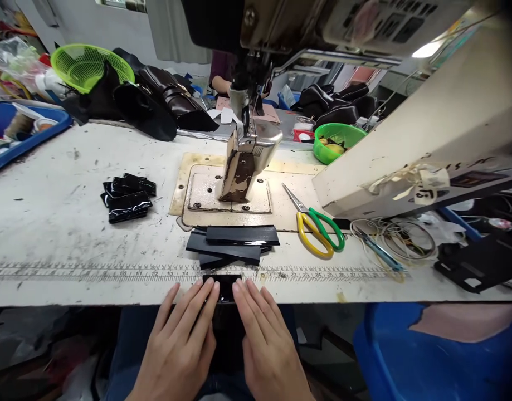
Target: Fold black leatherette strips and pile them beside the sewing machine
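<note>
A small glossy black piece (225,288) lies at the table's front edge, over the printed ruler strip. My left hand (183,328) rests with its fingertips on the left end of this piece, fingers stretched out. On its right end lie the fingertips of my right hand (266,334), fingers also extended. Just beyond is a loose stack of black strips (234,244). Farther left sits a pile of shiny folded black pieces (129,205). Scissors (318,227) with one yellow and one green handle lie to the right of the strips.
A sewing machine post (247,161) rises mid-table beneath the machine head. Black leather items (155,100) and a green basket (88,61) are behind left. A green bowl (337,142), coiled cord (406,240) and blue bin (431,356) are right. Another person's arm shows behind the machine.
</note>
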The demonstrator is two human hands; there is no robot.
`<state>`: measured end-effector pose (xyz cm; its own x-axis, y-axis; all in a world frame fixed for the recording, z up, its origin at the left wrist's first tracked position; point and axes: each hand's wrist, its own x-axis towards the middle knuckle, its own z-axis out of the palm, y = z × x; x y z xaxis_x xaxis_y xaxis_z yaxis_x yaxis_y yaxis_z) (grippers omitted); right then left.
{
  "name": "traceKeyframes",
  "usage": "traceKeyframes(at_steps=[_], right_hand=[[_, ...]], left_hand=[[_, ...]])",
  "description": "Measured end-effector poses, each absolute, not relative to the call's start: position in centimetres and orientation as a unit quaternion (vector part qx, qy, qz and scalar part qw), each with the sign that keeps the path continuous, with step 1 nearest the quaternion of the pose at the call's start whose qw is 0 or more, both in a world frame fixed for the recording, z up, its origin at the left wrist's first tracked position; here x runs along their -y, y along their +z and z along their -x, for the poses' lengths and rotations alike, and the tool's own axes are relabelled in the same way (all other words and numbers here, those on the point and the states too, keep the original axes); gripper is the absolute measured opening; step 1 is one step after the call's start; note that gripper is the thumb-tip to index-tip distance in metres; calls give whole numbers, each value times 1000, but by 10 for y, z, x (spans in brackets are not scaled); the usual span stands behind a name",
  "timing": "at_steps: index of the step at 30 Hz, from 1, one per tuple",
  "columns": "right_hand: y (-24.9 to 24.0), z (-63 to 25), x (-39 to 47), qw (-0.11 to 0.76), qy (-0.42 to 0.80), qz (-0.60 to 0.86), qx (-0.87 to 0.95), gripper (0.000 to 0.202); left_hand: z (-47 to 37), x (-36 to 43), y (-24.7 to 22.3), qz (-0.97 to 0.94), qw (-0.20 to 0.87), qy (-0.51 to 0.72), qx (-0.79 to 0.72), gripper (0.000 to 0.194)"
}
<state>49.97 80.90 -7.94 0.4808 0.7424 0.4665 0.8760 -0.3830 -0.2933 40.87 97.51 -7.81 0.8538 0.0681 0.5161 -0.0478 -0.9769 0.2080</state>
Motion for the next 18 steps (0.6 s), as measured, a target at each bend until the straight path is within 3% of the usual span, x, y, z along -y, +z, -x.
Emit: traceKeyframes(at_steps=[3,7,13,18], right_hand=[[-79,-497,-817,202,-168,836,481,60],[-78,-497,-816,199,-184,833,482,56],[-77,-510,-801,249,-153,799,526,54],[-68,-531,-802,326,-169,822,436,42]], left_hand=[[-412,-980,-79,-952,92,289,24,44],[-409,-994,-83,-954,80,282,64,43],[-385,-1024,-81,-952,91,274,103,45],[-361,-1075,-75,-931,9,360,-53,51]])
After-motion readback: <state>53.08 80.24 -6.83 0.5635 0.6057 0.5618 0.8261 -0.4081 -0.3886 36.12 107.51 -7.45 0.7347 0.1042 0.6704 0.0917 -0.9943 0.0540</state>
